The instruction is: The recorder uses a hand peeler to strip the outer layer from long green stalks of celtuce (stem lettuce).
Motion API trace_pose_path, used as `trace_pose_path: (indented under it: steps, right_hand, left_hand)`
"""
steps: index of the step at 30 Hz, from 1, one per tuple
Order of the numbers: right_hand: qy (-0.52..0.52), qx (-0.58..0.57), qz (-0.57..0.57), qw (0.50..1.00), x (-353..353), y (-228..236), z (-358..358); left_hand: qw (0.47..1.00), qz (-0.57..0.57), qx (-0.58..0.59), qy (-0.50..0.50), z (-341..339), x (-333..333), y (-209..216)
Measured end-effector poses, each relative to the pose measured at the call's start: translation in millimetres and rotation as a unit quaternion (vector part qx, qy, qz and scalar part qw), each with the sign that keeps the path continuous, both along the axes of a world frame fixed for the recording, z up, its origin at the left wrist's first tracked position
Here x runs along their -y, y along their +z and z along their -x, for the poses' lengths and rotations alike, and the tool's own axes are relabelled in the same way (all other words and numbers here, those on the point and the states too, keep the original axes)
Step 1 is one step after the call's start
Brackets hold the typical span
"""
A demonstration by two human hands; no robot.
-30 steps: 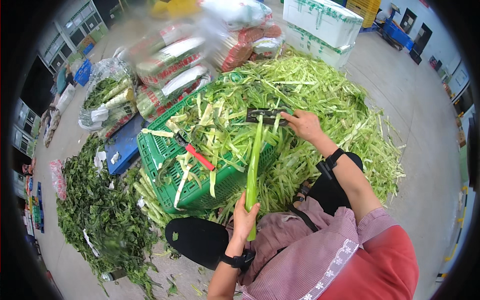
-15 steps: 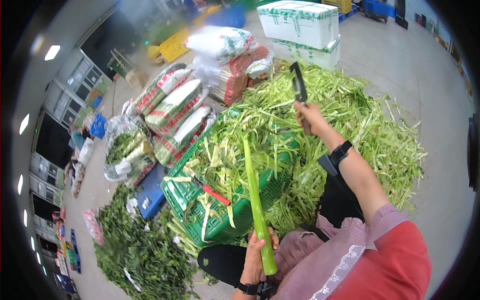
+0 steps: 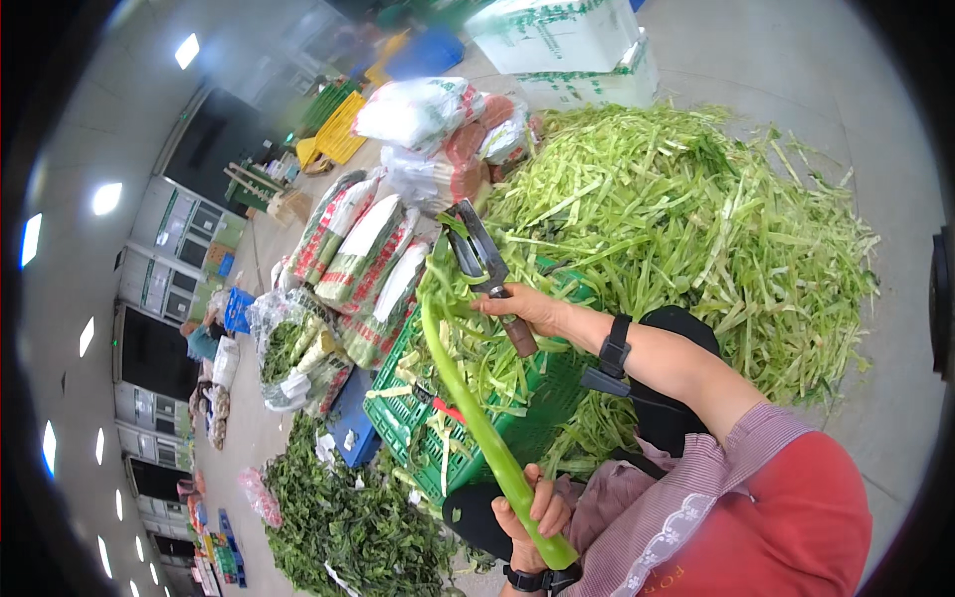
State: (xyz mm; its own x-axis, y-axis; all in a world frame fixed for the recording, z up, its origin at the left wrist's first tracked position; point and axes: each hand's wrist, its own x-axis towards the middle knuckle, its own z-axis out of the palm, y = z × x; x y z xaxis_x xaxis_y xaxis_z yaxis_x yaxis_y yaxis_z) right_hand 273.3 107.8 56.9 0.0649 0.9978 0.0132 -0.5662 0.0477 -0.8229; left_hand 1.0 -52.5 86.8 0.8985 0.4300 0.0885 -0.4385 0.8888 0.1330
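My left hand (image 3: pixel 537 512) is closed round the thick lower end of a long, pale green celtuce stem (image 3: pixel 477 423), which slants up and away to the left. In my right hand (image 3: pixel 525 308) is a wide-bladed peeler (image 3: pixel 479 254) with a brown handle, its blade near the stem's far tip. A strip of green peel hangs at the blade; whether the blade touches the stem I cannot tell. Under the stem stands a green plastic crate (image 3: pixel 547 403) heaped with peelings. A red-handled tool (image 3: pixel 447 409) lies on it, partly hidden by the stem.
A large mound of peel strips (image 3: pixel 696 209) spreads to the right of the crate. Dark leaves (image 3: pixel 348 507) lie heaped at the left, beside a blue board (image 3: pixel 353 418). Filled sacks (image 3: pixel 363 259) and white foam boxes (image 3: pixel 557 45) stand beyond.
My right hand has brought the peeler left and nearer, from over the peel mound to the stem's far end. The stem now tilts further left. The whole view has shifted.
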Motion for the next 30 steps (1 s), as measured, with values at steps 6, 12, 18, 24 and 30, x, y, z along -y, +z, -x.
trace_pose_path:
  steps: [6, 12, 18, 24, 30]
  right_hand:
    - [0.088, -0.104, -0.041, 0.990, -0.9, 33.1, 49.7]
    - [-0.072, 0.015, 0.073, 0.995, -38.1, 12.0, 8.5]
    - [-0.017, 0.011, 0.122, 0.992, -102.9, -56.7, -79.1]
    - [0.046, 0.380, 0.035, 0.923, -157.2, -90.9, -144.1]
    - [-0.007, 0.706, -0.042, 0.707, -173.5, -98.5, -134.0]
  left_hand:
    - [0.954, -0.084, -0.263, 0.115, 24.9, 12.4, 15.3]
    - [0.860, -0.125, -0.408, 0.281, 114.6, 46.6, 31.1]
    - [0.749, -0.077, -0.439, 0.490, 209.2, 144.2, 22.5]
    - [0.469, 0.009, -0.541, 0.698, 267.5, 262.4, 43.3]
    - [0.135, 0.133, -0.764, 0.617, 341.9, 436.5, 32.3]
